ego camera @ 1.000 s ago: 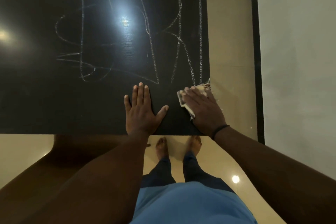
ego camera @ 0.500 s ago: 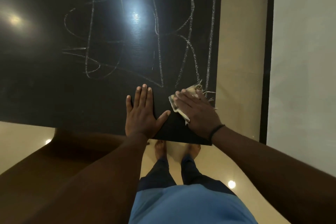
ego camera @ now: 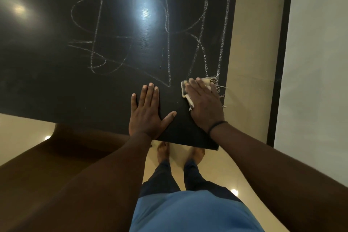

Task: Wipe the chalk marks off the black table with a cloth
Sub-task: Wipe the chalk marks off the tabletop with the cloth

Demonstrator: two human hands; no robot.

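White chalk marks (ego camera: 165,24) loop and cross over the black table (ego camera: 56,84), which fills the upper left of the head view. My right hand (ego camera: 204,104) presses flat on a pale frayed cloth (ego camera: 186,93) near the table's right edge, just below the lowest chalk lines. The cloth shows only at my fingertips and along the hand's left side; its loose threads stick out to the right. My left hand (ego camera: 147,113) lies flat on the table beside it, fingers straight and thumb spread, touching bare black surface.
The table's near edge runs just below both wrists, its right corner (ego camera: 216,148) under my right forearm. Beige glossy floor (ego camera: 250,62) lies right of the table, then a dark strip (ego camera: 280,62) and a pale wall (ego camera: 320,62). My bare feet (ego camera: 178,153) stand under the edge.
My right hand has slid the cloth a little away from me, up to the ends of the chalk lines. The left hand stays planted. The view has tilted, so the table looks rotated.
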